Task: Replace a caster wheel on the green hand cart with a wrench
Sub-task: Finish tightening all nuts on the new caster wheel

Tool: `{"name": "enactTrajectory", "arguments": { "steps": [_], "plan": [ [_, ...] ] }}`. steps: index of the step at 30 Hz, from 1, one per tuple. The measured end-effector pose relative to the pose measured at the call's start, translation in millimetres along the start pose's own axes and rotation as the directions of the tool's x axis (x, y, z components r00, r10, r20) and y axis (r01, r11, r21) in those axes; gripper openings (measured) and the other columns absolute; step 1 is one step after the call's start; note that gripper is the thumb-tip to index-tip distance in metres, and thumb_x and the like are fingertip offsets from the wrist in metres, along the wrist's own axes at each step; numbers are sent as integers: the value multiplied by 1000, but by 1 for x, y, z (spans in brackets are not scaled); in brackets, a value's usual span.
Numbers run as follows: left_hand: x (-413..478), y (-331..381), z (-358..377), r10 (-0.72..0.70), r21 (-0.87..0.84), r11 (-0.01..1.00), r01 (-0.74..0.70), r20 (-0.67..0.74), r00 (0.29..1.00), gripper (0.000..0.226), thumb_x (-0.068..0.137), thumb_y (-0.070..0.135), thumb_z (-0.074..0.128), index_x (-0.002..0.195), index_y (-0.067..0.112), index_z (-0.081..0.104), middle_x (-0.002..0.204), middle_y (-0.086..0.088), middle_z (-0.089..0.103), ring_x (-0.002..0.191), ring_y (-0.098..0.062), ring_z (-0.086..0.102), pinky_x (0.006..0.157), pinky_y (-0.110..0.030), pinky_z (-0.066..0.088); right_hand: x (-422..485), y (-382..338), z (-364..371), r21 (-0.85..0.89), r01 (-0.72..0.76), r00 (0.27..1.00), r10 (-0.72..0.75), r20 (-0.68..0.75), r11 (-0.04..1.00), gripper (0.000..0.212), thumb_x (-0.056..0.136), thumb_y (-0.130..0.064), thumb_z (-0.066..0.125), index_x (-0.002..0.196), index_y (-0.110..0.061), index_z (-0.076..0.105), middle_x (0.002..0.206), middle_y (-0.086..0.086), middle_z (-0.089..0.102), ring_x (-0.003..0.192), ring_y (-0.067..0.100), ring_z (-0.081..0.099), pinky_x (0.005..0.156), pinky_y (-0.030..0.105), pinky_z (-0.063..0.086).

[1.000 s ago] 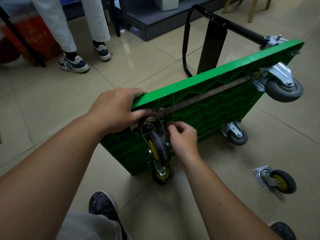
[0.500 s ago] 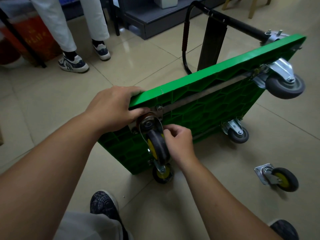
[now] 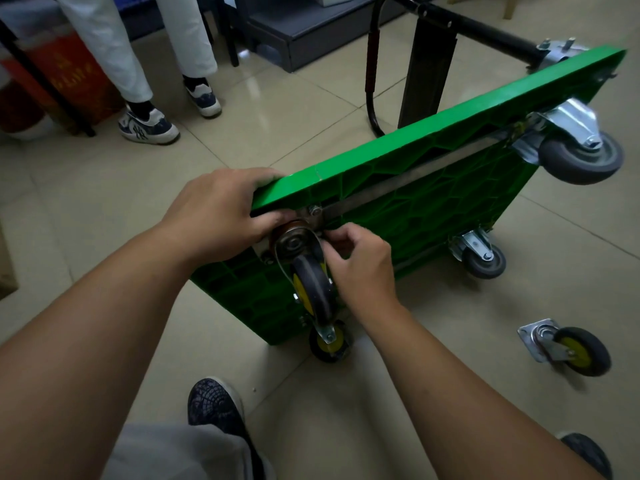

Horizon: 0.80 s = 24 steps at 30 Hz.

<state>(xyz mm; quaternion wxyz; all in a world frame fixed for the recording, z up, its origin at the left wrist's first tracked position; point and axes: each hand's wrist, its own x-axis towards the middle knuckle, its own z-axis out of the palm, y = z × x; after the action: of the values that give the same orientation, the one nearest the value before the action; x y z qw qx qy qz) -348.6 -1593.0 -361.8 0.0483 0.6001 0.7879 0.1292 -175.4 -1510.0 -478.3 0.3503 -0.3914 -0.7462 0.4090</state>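
**Caster** (image 3: 313, 289): yellow hub, dark tyre. It sits against the underside of the cart (image 3: 433, 209) at its near upper corner, just below frame centre. I cannot tell how many fasteners hold the plate. One bolt (image 3: 314, 211) shows at the plate's 12 o'clock.

**Right hand** (image 3: 360, 268): enters from 5 o'clock, fingertips pinched together at the plate's 3 o'clock corner. What they pinch is hidden; I judge it a nut being started by hand.

**Left hand** (image 3: 221, 216): at the caster's 9 o'clock, fingers curled over the cart's top edge, thumb by the plate. The cart stands tilted on its long edge.

No wrench in view.

**Risks (my judgement):**
- The nut cross-threads or drops, because the fingers work half-blind behind the fork.
- The plate slips off its holes if the thumb eases before another fastener bites.
- The cart tips toward 12 o'clock or skids on the glossy tile, since only the left hand steadies it.
- The swivel fork swings and nips the right fingers.
- Left hand-tight, the caster may loosen under load.

**Outward:**
- Lower caster (image 3: 329, 342) at 6 o'clock, on the cart's bottom corner, touching the floor.
- Loose caster (image 3: 568, 348) on the tile at 4 o'clock, which could roll underfoot.
- Bystander's shoes (image 3: 149, 126) at 10 o'clock, well apart.
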Motion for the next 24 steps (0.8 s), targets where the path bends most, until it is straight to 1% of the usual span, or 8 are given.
{"name": "enactTrajectory", "arguments": {
  "steps": [3,9,13,15,18,20,22,24],
  "plan": [
    [0,-2,0,-8,-8,1000,8,12,1000,48,91,53,68,137,42,57,103,7,72,86,-21,62,67,-35,43,-2,3,1,70,-135,990,132,50,988,19,88,-33,74,73,-22,70,66,-12,66,64,2,64,58,23,49],
    [0,1,-1,-18,-9,1000,18,14,1000,47,91,53,67,136,42,58,103,6,73,88,-22,63,67,-35,42,-3,7,-1,139,-14,1000,13,11,990,18,81,-15,81,94,-21,69,80,-13,68,74,3,66,69,18,55],
    [-1,3,-2,-22,-12,1000,23,25,999,47,91,52,67,136,41,59,103,7,73,87,-20,64,66,-33,41,-3,11,1,116,11,1000,-11,2,993,7,86,-23,77,87,-17,73,74,-11,69,70,2,65,65,17,52],
    [-2,4,-2,-28,-14,999,29,29,999,47,91,52,67,135,42,59,102,8,73,85,-19,64,66,-33,42,-6,17,3,124,9,1000,-8,-5,992,16,88,-28,75,80,-15,72,68,-9,66,65,5,63,58,15,47],
    [-3,5,-4,-38,-27,999,39,42,998,49,89,56,64,135,42,58,102,9,73,86,-19,64,69,-37,49,-8,44,2,175,-113,994,112,15,978,24,90,-38,72,76,-19,72,66,-6,66,62,9,63,56,21,47],
    [-3,5,-4,-49,-31,998,51,49,998,50,88,60,62,135,43,58,102,10,73,87,-18,65,72,-39,52,-12,81,-4,189,-216,974,225,-24,958,12,90,-34,72,79,-29,69,69,-9,68,67,8,66,62,23,52],
    [-1,4,-5,-62,-29,998,64,54,997,51,87,62,62,135,44,58,99,11,73,83,-16,65,70,-39,52,-23,134,-11,75,-334,941,338,-32,939,9,87,-25,75,91,-28,68,80,-9,70,78,14,70,73,30,56],
    [1,2,-5,-71,-32,997,73,62,996,51,87,66,62,133,45,58,97,12,73,80,-13,64,68,-37,51,-43,189,-20,-193,-446,894,446,-47,874,30,82,-25,79,107,-17,67,99,4,70,95,27,67,83,40,54]
  ]
}}
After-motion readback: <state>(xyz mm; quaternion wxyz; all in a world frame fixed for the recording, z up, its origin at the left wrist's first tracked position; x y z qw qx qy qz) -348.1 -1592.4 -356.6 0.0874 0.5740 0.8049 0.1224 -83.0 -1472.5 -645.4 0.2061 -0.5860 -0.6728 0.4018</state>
